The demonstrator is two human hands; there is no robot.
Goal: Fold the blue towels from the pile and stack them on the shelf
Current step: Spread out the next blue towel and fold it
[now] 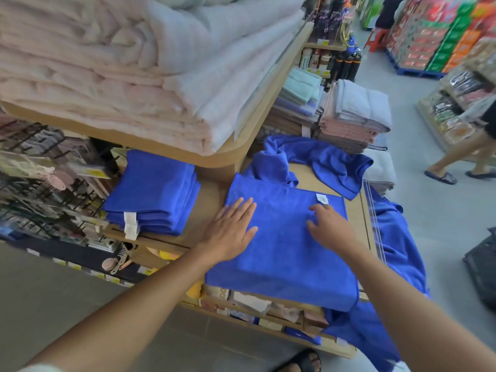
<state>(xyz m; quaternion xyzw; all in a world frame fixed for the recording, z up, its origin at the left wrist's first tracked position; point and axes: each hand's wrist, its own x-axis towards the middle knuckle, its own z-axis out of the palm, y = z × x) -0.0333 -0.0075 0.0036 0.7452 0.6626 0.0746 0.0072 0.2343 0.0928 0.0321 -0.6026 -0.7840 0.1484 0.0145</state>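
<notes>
Wooden shop shelf: both arms outstretched, left hand spread flat, right hand loosely bent, fingertips down, on a blue towel.

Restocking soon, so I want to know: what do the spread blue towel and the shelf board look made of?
Blue towel: probably microfibre, matte, fine short pile, drapes thinly. Shelf board: seemingly wood-look laminate, pale tan, smooth with faint grain.
</notes>
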